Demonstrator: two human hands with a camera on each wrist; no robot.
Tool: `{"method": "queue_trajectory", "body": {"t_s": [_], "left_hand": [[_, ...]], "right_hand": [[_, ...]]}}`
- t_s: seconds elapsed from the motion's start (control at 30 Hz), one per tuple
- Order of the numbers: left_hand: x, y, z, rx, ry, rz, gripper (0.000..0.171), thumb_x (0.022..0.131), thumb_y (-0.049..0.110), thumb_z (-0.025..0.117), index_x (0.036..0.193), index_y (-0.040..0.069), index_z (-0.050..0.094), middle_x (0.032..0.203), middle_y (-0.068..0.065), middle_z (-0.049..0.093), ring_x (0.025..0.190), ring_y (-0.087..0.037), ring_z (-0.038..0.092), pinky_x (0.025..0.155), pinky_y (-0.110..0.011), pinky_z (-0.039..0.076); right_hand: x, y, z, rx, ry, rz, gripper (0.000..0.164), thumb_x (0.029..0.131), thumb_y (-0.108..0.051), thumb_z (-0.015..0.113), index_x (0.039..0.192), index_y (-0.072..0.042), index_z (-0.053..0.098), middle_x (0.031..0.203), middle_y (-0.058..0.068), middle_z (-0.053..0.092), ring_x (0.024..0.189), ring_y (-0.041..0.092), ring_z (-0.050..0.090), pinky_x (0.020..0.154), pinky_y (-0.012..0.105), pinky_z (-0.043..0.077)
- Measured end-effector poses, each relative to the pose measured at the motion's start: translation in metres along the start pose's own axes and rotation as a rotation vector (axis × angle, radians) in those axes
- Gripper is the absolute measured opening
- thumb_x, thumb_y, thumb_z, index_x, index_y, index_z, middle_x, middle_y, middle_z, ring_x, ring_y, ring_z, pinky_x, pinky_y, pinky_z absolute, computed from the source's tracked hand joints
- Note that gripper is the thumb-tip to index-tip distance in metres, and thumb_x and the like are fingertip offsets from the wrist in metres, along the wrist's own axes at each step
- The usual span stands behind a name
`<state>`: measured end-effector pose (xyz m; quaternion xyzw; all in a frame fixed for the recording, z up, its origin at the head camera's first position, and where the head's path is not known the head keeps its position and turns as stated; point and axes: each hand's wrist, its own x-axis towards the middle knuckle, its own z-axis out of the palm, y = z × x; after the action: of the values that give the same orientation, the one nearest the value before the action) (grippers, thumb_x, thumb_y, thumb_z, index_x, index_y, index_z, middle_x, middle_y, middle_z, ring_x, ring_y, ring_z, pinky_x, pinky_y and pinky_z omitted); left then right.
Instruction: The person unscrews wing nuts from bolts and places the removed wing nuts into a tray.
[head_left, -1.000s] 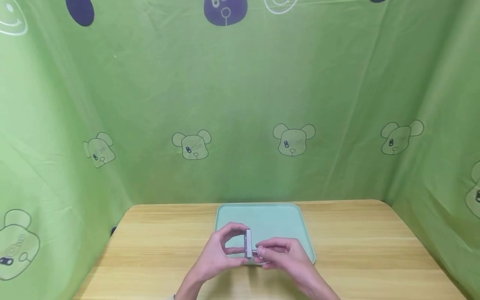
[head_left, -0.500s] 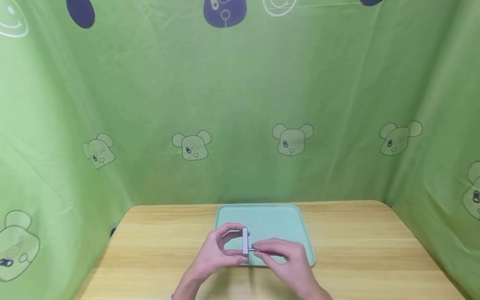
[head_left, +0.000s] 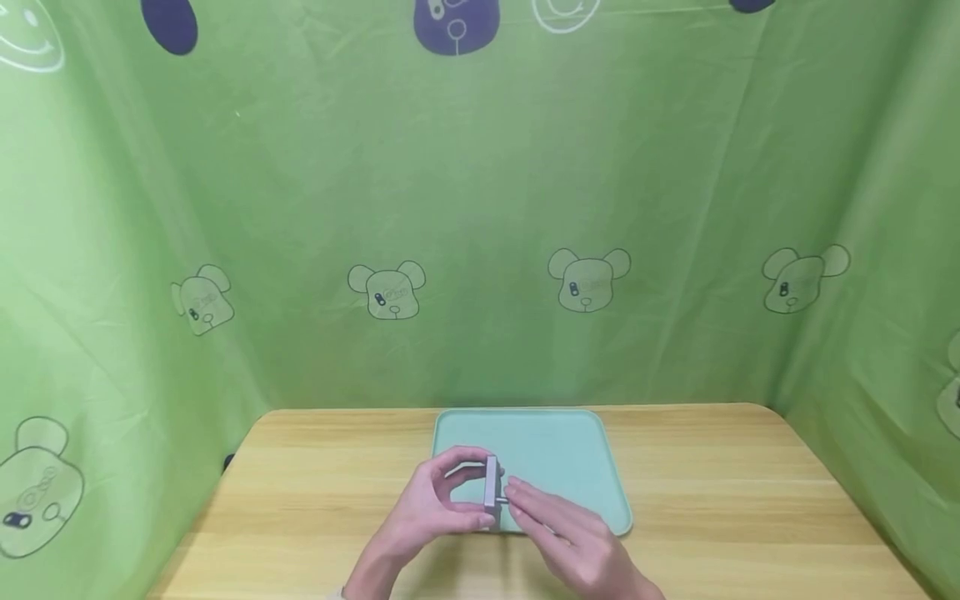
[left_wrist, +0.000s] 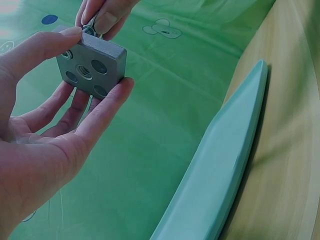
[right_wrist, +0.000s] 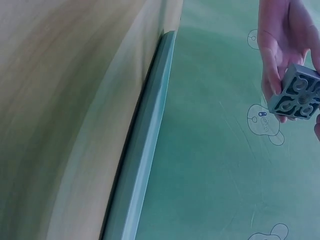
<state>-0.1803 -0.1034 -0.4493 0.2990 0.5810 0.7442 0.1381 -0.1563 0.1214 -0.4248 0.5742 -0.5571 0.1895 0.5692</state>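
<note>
My left hand (head_left: pixel 431 504) holds a square metal block (left_wrist: pixel 95 65) by its edges, thumb on one side and fingers on the other. Round holes mark one broad face in the left wrist view, with a threaded one at the centre. The opposite face shows recessed shapes in the right wrist view. At one corner of the block, my right hand (head_left: pixel 573 533) pinches a metal screw (left_wrist: pixel 89 30) between thumb and fingertips. Its thin shank stands out from the block's right side in the head view, and a small stud (head_left: pixel 501 472) shows farther up that side. The fingers cover the screw's outer end.
A light green tray (head_left: pixel 555 442) lies on the wooden table (head_left: pixel 697 475), behind and partly below the hands. Green cloth (head_left: pixel 480 350) printed with bear heads hangs around the back and both sides of the table.
My right hand's fingers have gone from curled around the screw to straighter and closer together, pinching its end. The block has turned slightly, bringing its right side into the head view.
</note>
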Motion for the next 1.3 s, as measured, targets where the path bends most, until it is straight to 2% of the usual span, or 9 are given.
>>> {"method": "queue_trajectory", "body": {"t_s": [0.23,0.33,0.4,0.5,0.67,0.73,0.8,0.93,1.3], "left_hand": [[0.001,-0.001,0.0,-0.001,0.01,0.002,0.065,0.078,-0.007,0.079,0.137,-0.004,0.054,0.141,-0.028,0.049,0.131,-0.038,0.054,0.098,-0.054,0.058],[0.001,-0.002,0.0,-0.005,0.012,0.014,0.064,0.078,-0.008,0.078,0.137,-0.005,0.053,0.141,-0.032,0.046,0.131,-0.037,0.053,0.099,-0.054,0.057],[0.001,-0.003,-0.001,-0.002,0.018,0.02,0.065,0.078,-0.009,0.078,0.137,-0.005,0.053,0.141,-0.032,0.046,0.131,-0.036,0.053,0.099,-0.055,0.057],[0.002,-0.003,0.0,0.016,0.03,0.022,0.066,0.077,-0.01,0.079,0.137,-0.005,0.054,0.14,-0.026,0.05,0.132,-0.035,0.054,0.098,-0.054,0.058],[0.004,-0.004,0.002,0.056,0.041,0.022,0.068,0.074,-0.012,0.079,0.136,-0.003,0.055,0.14,-0.019,0.053,0.133,-0.037,0.052,0.1,-0.052,0.058],[0.004,-0.005,0.003,0.073,0.043,0.026,0.068,0.074,-0.012,0.079,0.136,-0.002,0.055,0.139,-0.019,0.054,0.133,-0.037,0.052,0.1,-0.051,0.058],[0.003,-0.005,0.004,0.089,0.043,0.032,0.067,0.074,-0.011,0.079,0.136,-0.002,0.055,0.139,-0.019,0.054,0.133,-0.037,0.053,0.1,-0.051,0.058],[0.003,-0.006,0.005,0.111,0.045,0.037,0.067,0.074,-0.01,0.079,0.136,-0.002,0.055,0.139,-0.019,0.054,0.133,-0.037,0.053,0.099,-0.05,0.058],[0.003,-0.008,0.007,0.133,0.041,0.004,0.066,0.074,-0.01,0.081,0.135,0.001,0.057,0.14,-0.019,0.053,0.134,-0.041,0.05,0.1,-0.048,0.058]], "right_hand": [[0.0,-0.003,0.0,-0.011,-0.006,0.104,0.02,0.102,0.001,0.057,0.099,0.01,0.074,0.098,0.028,0.074,0.08,0.036,0.075,0.072,0.032,0.067],[-0.001,-0.005,0.002,0.059,0.025,0.226,0.016,0.097,-0.005,0.068,0.094,0.009,0.075,0.101,0.026,0.074,0.087,0.038,0.075,0.079,0.033,0.066],[-0.005,-0.008,0.002,0.136,0.054,0.358,0.014,0.092,-0.004,0.075,0.097,0.009,0.074,0.105,0.026,0.073,0.095,0.039,0.074,0.089,0.035,0.064],[-0.012,-0.014,-0.002,0.291,0.071,0.713,0.02,0.087,0.002,0.077,0.106,0.004,0.075,0.111,0.021,0.073,0.104,0.034,0.072,0.097,0.032,0.06],[-0.015,-0.017,-0.012,0.652,0.017,1.493,0.023,0.095,-0.005,0.071,0.117,0.002,0.072,0.113,0.015,0.075,0.099,0.027,0.074,0.086,0.037,0.065],[-0.015,-0.015,-0.015,0.778,-0.008,1.694,0.03,0.097,-0.013,0.07,0.12,0.007,0.068,0.112,0.019,0.074,0.097,0.031,0.074,0.085,0.045,0.065],[-0.014,-0.014,-0.017,0.868,-0.042,1.812,0.037,0.098,-0.017,0.07,0.122,0.011,0.065,0.114,0.022,0.072,0.098,0.033,0.074,0.086,0.048,0.064],[-0.015,-0.011,-0.019,0.959,-0.087,1.898,0.041,0.097,-0.02,0.072,0.123,0.011,0.065,0.112,0.022,0.073,0.098,0.032,0.074,0.087,0.045,0.065],[-0.019,-0.011,-0.019,0.958,-0.138,1.862,0.034,0.091,-0.013,0.077,0.115,0.01,0.069,0.104,0.023,0.075,0.094,0.029,0.075,0.081,0.038,0.067]]}}
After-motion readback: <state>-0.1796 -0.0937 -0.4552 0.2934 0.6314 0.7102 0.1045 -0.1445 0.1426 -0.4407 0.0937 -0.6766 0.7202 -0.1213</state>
